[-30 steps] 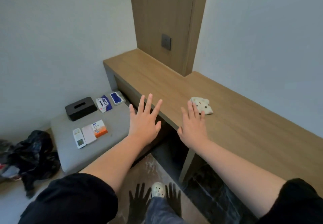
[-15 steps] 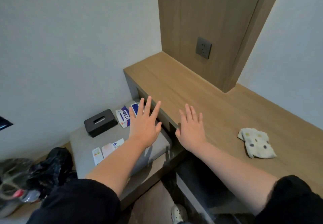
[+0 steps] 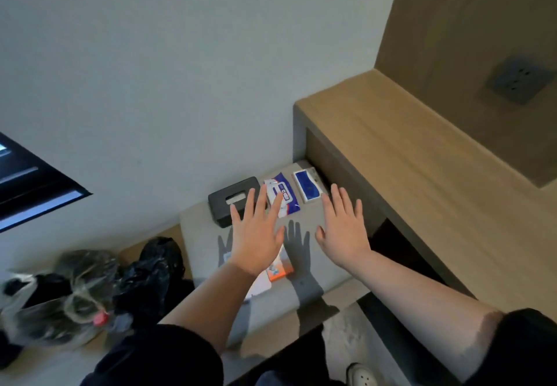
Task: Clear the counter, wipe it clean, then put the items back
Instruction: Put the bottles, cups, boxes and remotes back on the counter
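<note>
The wooden counter (image 3: 422, 156) runs along the right with nothing on the part in view. Beside it a low grey cushioned seat (image 3: 304, 268) carries a black tissue box (image 3: 226, 201), a blue-and-white wipes pack (image 3: 284, 192), a blue-and-white box (image 3: 308, 186) and an orange-and-white box (image 3: 278, 271). My left hand (image 3: 256, 235) hovers flat with spread fingers above the seat, covering part of the tissue box and the wipes pack. My right hand (image 3: 343, 229) is held the same way, just in front of the blue-and-white box. Both hold nothing. The spotted cloth is out of view.
Black and clear plastic bags (image 3: 90, 289) lie on the floor at the left. A grey wall socket (image 3: 518, 81) sits on the wooden panel above the counter. A dark screen edge (image 3: 27, 180) shows on the left wall. A white shoe (image 3: 361, 375) is at the bottom.
The view has swung left and down from the counter to the grey seat. Both hands moved off the counter edge to above the seat's items. The spotted cloth left the frame.
</note>
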Available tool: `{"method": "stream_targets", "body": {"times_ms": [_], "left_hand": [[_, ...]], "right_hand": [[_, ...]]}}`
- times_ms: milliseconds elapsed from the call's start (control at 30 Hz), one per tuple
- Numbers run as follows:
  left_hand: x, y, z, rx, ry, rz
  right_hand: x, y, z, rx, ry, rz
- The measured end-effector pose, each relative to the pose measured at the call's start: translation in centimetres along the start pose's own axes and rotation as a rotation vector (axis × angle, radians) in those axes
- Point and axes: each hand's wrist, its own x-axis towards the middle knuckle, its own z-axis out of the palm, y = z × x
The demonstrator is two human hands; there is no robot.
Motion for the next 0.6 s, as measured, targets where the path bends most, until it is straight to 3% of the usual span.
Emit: {"method": "stream_targets", "body": {"times_ms": [233,367,533,600], "left_hand": [[7.0,-15.0,5.6,-0.063,-0.107,-0.091],[11.0,-20.4,10.0,-0.248,-0.031,-0.244],[15.2,-24.3,16.9,-0.489,-0.255,-0.370],[16.7,-24.8,19.5,-0.720,-0.341,-0.451]], "right_hand": [[10.1,-10.1,4.8,0.012,-0.116,0.051],[15.5,-12.8,8.5,0.014,-0.196,0.086],[21.2,-13.9,12.8,0.130,-0.284,0.129],[22.8,-14.6,14.2,0.223,-0.340,0.146]]}}
